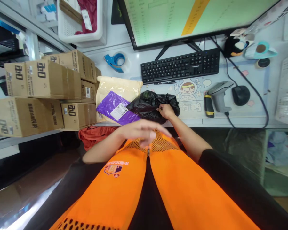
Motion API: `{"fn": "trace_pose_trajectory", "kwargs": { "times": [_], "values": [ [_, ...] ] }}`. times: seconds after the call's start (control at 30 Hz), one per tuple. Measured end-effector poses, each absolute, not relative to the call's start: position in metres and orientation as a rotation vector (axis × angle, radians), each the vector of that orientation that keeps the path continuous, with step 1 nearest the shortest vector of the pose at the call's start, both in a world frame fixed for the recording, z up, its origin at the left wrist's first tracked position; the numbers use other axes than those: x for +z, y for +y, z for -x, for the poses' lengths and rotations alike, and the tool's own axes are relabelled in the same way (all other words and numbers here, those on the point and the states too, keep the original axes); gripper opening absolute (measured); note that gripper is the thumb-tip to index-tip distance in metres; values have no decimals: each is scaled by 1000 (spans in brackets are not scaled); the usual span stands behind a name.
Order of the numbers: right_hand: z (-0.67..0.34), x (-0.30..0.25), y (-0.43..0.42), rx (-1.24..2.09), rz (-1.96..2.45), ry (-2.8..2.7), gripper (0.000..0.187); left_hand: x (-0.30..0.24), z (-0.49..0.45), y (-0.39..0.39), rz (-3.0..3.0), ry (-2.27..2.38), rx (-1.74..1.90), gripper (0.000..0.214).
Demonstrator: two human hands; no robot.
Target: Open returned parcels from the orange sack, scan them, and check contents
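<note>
A crumpled black plastic bag [150, 103] lies at the front of the desk. My right hand [166, 111] rests on its right part, fingers bent and pinching the plastic. My left hand [145, 130] hovers in front of the desk edge, close to my vest; it is slightly blurred, with fingers stretched out and nothing in them. Left of the bag, a purple mailer [110, 103] with a white label partly covers a cream padded envelope [120, 84]. The bag overlaps the right side of the purple mailer.
Cardboard boxes [52, 80] are stacked at the left. Behind the bag are a keyboard [180, 65], a monitor [163, 22] and a blue tape dispenser [115, 61]. To the right lie a box cutter [209, 105], a barcode scanner [220, 95] and a mouse [241, 95] with cables.
</note>
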State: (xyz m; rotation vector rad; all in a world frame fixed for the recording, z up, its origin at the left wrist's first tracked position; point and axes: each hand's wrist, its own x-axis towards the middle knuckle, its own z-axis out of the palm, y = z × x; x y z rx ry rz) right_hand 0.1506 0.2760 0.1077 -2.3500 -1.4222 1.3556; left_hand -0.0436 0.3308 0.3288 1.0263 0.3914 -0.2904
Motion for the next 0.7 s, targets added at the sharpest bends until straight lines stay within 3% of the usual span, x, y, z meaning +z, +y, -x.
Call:
{"fn": "trace_pose_trajectory", "kwargs": {
  "times": [0.27, 0.4, 0.7],
  "values": [
    [-151, 100, 269, 1349, 2320, -1407, 22, 151, -30, 348, -336, 919, 157, 23],
    [-152, 91, 266, 1326, 2320, -1350, 24, 139, -27, 347, -500, 992, 142, 12],
    [-154, 87, 259, 1275, 2182, -1284, 19, 145, -1, 367, -778, 1120, 165, 27]
  ]
}}
